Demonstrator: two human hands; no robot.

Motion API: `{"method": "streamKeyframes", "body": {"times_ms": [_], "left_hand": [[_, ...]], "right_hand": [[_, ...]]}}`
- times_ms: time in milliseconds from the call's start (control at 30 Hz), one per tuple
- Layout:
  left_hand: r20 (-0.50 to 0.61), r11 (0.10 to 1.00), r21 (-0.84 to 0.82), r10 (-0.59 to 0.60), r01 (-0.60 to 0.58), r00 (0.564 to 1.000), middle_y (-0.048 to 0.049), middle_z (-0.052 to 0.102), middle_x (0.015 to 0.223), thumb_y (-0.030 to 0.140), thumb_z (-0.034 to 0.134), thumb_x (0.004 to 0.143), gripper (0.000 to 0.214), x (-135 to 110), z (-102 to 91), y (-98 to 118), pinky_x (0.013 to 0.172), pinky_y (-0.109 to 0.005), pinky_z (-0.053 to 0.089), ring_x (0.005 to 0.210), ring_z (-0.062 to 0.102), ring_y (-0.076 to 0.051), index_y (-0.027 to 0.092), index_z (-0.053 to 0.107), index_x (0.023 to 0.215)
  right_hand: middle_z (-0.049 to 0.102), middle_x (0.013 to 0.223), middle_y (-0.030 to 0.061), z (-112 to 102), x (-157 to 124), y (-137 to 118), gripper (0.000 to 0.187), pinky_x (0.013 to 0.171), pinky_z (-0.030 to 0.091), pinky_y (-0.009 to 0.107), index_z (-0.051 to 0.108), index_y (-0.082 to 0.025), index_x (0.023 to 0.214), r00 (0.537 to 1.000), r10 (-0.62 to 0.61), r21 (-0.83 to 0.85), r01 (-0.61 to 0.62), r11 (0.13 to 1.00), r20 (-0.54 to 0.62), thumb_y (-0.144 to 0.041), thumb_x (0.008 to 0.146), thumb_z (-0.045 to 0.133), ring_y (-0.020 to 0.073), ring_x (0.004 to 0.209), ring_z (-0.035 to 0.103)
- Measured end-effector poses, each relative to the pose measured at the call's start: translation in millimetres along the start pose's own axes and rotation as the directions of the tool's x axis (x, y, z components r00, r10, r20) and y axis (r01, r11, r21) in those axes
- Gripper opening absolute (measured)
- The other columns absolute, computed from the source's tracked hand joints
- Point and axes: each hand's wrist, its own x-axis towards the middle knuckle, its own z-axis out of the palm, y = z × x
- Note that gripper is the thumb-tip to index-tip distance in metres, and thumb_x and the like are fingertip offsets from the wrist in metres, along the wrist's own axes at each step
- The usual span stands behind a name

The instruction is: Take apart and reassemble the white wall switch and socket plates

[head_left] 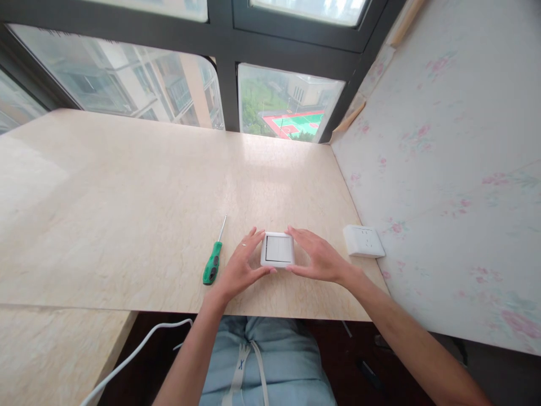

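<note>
A white square wall switch (279, 250) lies face up near the front of the stone-patterned counter, with a dark gap along the left and lower edges of its panel. My left hand (245, 260), a ring on one finger, grips its left side, fingers at the top corner and thumb at the bottom edge. On the opposite side, my right hand (315, 255) holds it the same way between fingers and thumb. A screwdriver with a green and black handle (212, 263) rests left of my left hand, its tip pointing away from me.
At the right, a white socket box (364, 241) sits against the floral wallpaper (448, 186). Dark-framed windows (291, 104) border the far side of the counter (139, 214). A white cable (139, 348) hangs below the front edge, at left.
</note>
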Motion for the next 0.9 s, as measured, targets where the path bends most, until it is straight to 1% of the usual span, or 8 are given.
{"method": "streamKeyframes", "body": {"times_ms": [233,400,533,733,900], "left_hand": [[0.005,1.0,-0.017,-0.012,0.012,1.0,-0.0092,0.041,0.155,0.044,0.075,0.081,0.081,0.0,1.8,-0.8,0.12,-0.049,0.026,0.149,0.025,-0.025,0.03,0.033,0.149],[0.006,1.0,-0.027,-0.015,0.015,1.0,-0.0092,0.038,0.156,0.043,0.073,0.082,0.08,1.5,2.1,0.5,0.121,-0.049,0.026,0.15,0.024,-0.025,0.029,0.032,0.149],[0.021,0.999,-0.031,-0.008,0.009,1.0,-0.0092,0.037,0.157,0.043,0.073,0.082,0.081,2.8,2.1,0.8,0.121,-0.049,0.026,0.149,0.025,-0.026,0.03,0.031,0.15],[0.024,0.999,-0.036,-0.017,0.018,1.0,-0.0093,0.04,0.155,0.044,0.073,0.082,0.08,3.4,1.8,-0.6,0.12,-0.051,0.028,0.147,0.031,-0.027,0.03,0.032,0.15],[0.038,1.0,-0.03,-0.007,0.009,0.999,-0.0089,0.036,0.157,0.044,0.072,0.083,0.08,3.0,0.9,1.8,0.12,-0.052,0.028,0.148,0.029,-0.027,0.031,0.03,0.151]], "right_hand": [[0.054,0.141,0.0212,2.3,-2.1,0.3,0.089,0.104,0.049,0.055,0.025,-0.017,0.154,0.999,0.036,0.041,-0.036,0.999,0.014,-0.043,0.082,0.071,0.0341,0.13,0.054],[0.05,0.146,0.0193,6.6,-6.9,3.4,0.09,0.107,0.047,0.055,0.02,-0.021,0.156,0.998,0.067,0.08,-0.068,0.994,0.013,-0.042,0.084,0.07,0.0329,0.134,0.05],[0.05,0.147,0.0189,10.7,-10.8,5.1,0.087,0.109,0.044,0.056,0.023,-0.02,0.155,0.996,0.084,0.102,-0.085,0.991,0.008,-0.043,0.085,0.068,0.0326,0.136,0.048],[0.051,0.147,0.0181,12.5,-12.1,4.7,0.086,0.109,0.044,0.055,0.025,-0.021,0.155,0.994,0.113,0.139,-0.114,0.984,0.011,-0.045,0.085,0.068,0.032,0.135,0.05],[0.051,0.147,0.0163,12.6,-12.2,5.7,0.086,0.11,0.044,0.055,0.027,-0.023,0.155,0.991,0.134,0.168,-0.135,0.976,0.018,-0.045,0.084,0.07,0.0314,0.135,0.05]]}}
